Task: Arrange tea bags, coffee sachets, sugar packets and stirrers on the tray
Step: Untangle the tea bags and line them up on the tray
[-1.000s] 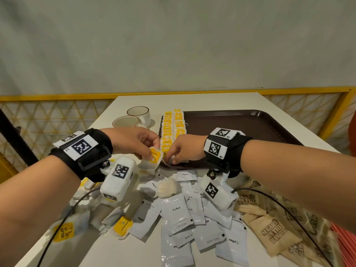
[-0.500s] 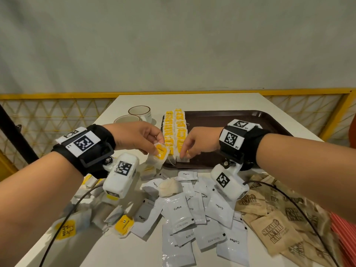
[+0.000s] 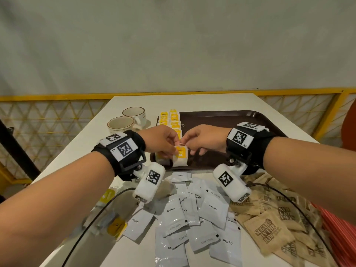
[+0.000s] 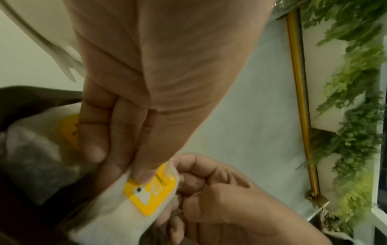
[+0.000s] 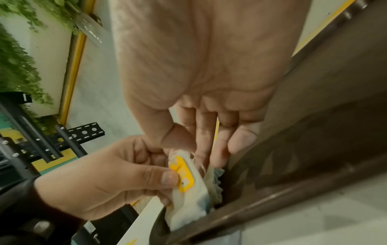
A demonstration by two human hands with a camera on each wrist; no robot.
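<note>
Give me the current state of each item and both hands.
Held tea bag: upright, pinched by both hands at the tray's near edge.
Left hand: pinching its tag.
Right hand: pinching its top.
Tea bag rows: lined up on tray.
Coffee sachets: loose on table.
Sugar packets: loose on table.
Cups: upright, off the tray.

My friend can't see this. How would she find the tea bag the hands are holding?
Find the brown tray on the white table. At its near left corner, the left hand and right hand meet. They pinch one tea bag, lifted and upright, unlike the flat rows behind.
</note>
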